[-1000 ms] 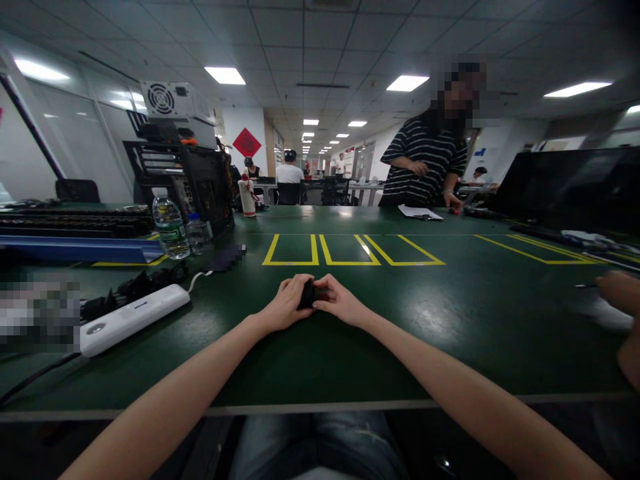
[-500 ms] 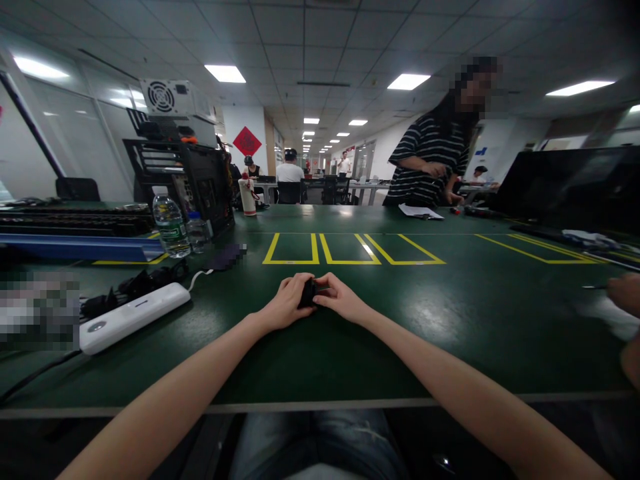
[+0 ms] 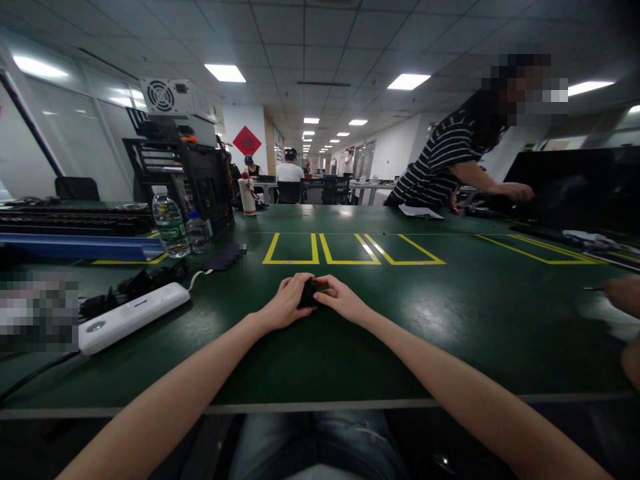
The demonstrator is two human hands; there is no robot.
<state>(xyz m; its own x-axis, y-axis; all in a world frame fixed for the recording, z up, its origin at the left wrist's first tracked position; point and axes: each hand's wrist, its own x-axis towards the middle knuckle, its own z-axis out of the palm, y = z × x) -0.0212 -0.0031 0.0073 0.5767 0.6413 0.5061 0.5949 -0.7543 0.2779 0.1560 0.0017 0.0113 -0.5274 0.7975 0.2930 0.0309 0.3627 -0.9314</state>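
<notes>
A small black object (image 3: 307, 295) stands on the green table (image 3: 320, 360), mostly covered by my fingers, so its kind does not show. My left hand (image 3: 286, 303) is wrapped round its left side, with the thumb low and the fingers over the top. From the right, my right hand (image 3: 340, 297) pinches at the same object with thumb and fingertips. Just beyond my hands, yellow tape outlines (image 3: 350, 263) mark the tabletop.
Left of me lie a white power strip (image 3: 135, 319), black cables, a water bottle (image 3: 170, 223) and an open computer case (image 3: 200, 180). A person in a striped shirt (image 3: 440, 157) leans toward a dark monitor (image 3: 580, 187). Another person's hand (image 3: 623, 293) is at the right edge.
The person in the striped shirt has leaned to the right and stretched an arm toward the monitor. My hands and the black object look almost unmoved.
</notes>
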